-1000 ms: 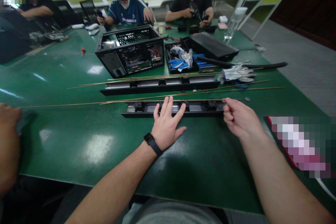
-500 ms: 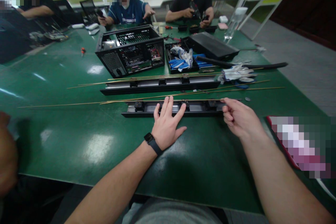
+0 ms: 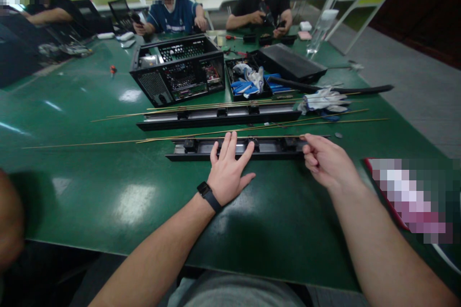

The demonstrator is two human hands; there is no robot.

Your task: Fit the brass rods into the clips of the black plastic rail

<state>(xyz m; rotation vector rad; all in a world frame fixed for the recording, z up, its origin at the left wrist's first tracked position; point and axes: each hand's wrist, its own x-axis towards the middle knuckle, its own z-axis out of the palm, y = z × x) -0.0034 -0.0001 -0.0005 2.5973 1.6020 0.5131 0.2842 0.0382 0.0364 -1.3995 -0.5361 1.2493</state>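
A long black rail (image 3: 196, 150) with clips lies across the green table (image 3: 108, 187) in front of me. My left hand (image 3: 228, 169), with a black watch on the wrist, rests flat on the rail's middle, fingers spread. My right hand (image 3: 326, 163) is closed at the rail's right end, pinching a thin brass rod (image 3: 86, 143) that runs along the rail's top and far out to the left. A second black rail (image 3: 216, 118) lies just beyond, with several more brass rods (image 3: 324, 121) around it.
Behind the rails stand an open black computer case (image 3: 176, 69), a tray of blue and white gloves (image 3: 248, 81) and a black panel (image 3: 290, 62). White gloves (image 3: 326, 100) lie right. Three people sit at the far side. Another person's hand (image 3: 9, 220) is at the left edge.
My right hand has slid slightly left along the rail's end. The other person's hand at the left edge has dropped lower. My left hand has stayed put.
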